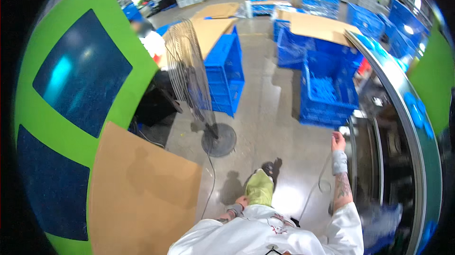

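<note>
The person's right hand (338,141) is hanging near a blue rectangular plastic crate (326,111) at its twelve o'clock; the left hand (242,201) is hanging beside a yellow-green fabric trouser leg (259,189). Neither hand's grip is showing clearly enough to tell.

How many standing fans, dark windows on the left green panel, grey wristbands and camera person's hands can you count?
Standing fan: 1
Dark windows: 2
Grey wristbands: 2
Left hand and right hand: 2
Total: 7
</note>
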### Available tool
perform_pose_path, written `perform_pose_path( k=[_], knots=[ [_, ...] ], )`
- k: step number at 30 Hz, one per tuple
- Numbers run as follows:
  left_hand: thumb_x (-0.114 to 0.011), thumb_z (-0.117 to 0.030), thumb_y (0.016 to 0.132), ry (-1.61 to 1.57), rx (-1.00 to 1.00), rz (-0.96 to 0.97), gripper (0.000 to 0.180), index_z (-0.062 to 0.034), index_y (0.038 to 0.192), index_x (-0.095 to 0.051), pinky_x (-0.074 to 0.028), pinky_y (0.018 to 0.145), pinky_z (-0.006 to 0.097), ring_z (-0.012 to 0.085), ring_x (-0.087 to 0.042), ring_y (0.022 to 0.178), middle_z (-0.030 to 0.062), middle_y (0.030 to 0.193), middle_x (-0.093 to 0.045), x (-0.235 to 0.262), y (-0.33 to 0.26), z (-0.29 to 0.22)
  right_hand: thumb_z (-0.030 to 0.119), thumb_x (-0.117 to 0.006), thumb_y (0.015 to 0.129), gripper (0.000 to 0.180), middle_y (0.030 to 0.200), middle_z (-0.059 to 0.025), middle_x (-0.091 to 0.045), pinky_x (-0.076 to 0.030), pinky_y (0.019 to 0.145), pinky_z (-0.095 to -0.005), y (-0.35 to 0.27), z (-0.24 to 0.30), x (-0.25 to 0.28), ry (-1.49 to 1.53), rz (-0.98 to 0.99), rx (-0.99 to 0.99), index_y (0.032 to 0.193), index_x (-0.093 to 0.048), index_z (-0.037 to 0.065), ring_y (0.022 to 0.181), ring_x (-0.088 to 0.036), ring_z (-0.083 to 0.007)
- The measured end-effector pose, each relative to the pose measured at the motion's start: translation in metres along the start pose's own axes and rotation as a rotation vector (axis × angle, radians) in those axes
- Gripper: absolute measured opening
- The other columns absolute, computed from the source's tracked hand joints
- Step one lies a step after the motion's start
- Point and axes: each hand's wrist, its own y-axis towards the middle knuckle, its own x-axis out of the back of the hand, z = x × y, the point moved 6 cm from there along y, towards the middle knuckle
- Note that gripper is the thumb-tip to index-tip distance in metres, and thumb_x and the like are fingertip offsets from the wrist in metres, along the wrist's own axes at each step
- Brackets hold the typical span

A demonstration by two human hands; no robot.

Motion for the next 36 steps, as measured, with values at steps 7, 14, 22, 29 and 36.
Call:
perform_pose_path(
  k=[7, 14, 22, 29, 36],
  knots=[
    [-0.052, -0.034, 0.078, 0.514, -0.230, 0.236, 0.035, -0.0092, 0.100, -0.064, -0.048, 0.076, 0.035, 0.0247, -0.062, 0.086, 0.0126, 0.100, -0.064, 0.137, 0.277, -0.150, 0.024, -0.058, 0.080, 0.049, 0.125, -0.0182, -0.048, -0.043, 0.088, -0.0406, 0.045, -0.165, -0.085, -0.480, 0.499, -0.499, 0.124, -0.044, 0.006, 0.108, -0.051, -0.0335],
    [-0.055, -0.007, 0.079, -0.577, -0.099, 0.129, 0.018, -0.0050, 0.095, -0.063, -0.046, 0.055, 0.028, 0.0127, -0.056, 0.063, 0.0055, 0.070, -0.061, 0.262, 0.444, -0.332, 0.019, -0.050, 0.085, 0.029, 0.107, -0.0151, -0.059, -0.045, 0.084, -0.0382, 0.305, -0.146, -0.262, -0.438, 0.673, -0.560, 0.109, -0.057, 0.005, 0.099, -0.056, -0.0261],
    [-0.052, -0.009, 0.085, -0.453, 0.113, 0.051, 0.019, -0.0039, 0.102, -0.059, -0.048, 0.064, 0.033, 0.0172, -0.059, 0.076, 0.0073, 0.087, -0.063, 0.371, 0.660, -0.416, 0.018, -0.044, 0.090, 0.028, 0.107, -0.0140, -0.060, -0.045, 0.086, -0.0348, 0.579, -0.118, -0.398, -0.204, 0.511, -0.291, 0.111, -0.057, 0.004, 0.099, -0.056, -0.0238],
    [-0.052, -0.012, 0.085, -0.528, -0.128, 0.248, 0.018, -0.0048, 0.099, -0.061, -0.048, 0.064, 0.033, 0.0174, -0.059, 0.076, 0.0072, 0.087, -0.063, 0.508, 0.827, -0.545, 0.017, -0.057, 0.083, 0.025, 0.097, -0.0112, -0.063, -0.047, 0.080, -0.0311, 1.038, -0.027, -0.524, 0.073, 0.126, -0.082, 0.102, -0.056, 0.001, 0.090, -0.060, -0.0213],
    [-0.052, -0.015, 0.085, -0.585, -0.357, 0.299, 0.018, -0.0057, 0.097, -0.062, -0.048, 0.065, 0.034, 0.0175, -0.060, 0.076, 0.0071, 0.087, -0.064, 0.691, 1.051, -0.656, 0.009, -0.049, 0.085, 0.016, 0.093, -0.0138, -0.062, -0.047, 0.075, -0.0344, 1.276, 0.077, -0.666, -0.126, 0.032, 0.265, 0.098, -0.058, 0.004, 0.085, -0.060, -0.0299]
  ],
)
